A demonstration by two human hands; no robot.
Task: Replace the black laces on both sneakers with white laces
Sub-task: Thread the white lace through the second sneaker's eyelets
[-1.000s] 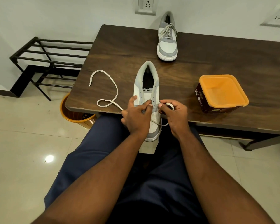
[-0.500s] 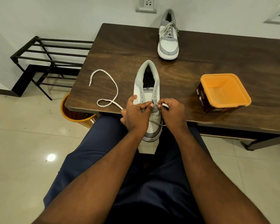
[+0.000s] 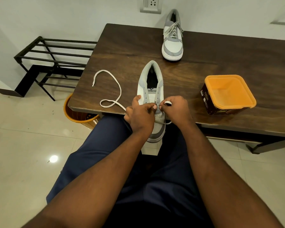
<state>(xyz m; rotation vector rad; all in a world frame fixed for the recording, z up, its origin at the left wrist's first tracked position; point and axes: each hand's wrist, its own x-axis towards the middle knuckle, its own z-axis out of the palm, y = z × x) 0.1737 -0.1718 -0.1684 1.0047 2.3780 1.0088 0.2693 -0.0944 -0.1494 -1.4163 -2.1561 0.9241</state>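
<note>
Since a second ago your hands have barely shifted on the near white-and-grey sneaker [image 3: 152, 89], whose toe overhangs the dark wooden table [image 3: 220, 51] edge. Your left hand [image 3: 141, 115] holds the sneaker's side, fingers pinching at an eyelet. Your right hand [image 3: 175, 109] pinches the flat white lace [image 3: 113, 89], which trails left of that sneaker.

Near sneaker [image 3: 152, 89] sits center frame at table [image 3: 220, 51] front edge, w/ your hands on it. Lace [image 3: 117, 89] trails left of it. Second sneaker [image 3: 172, 45] upper center; tub [image 3: 227, 94] right. Bin [image 3: 72, 112] & rack [image 3: 53, 63] left.
</note>
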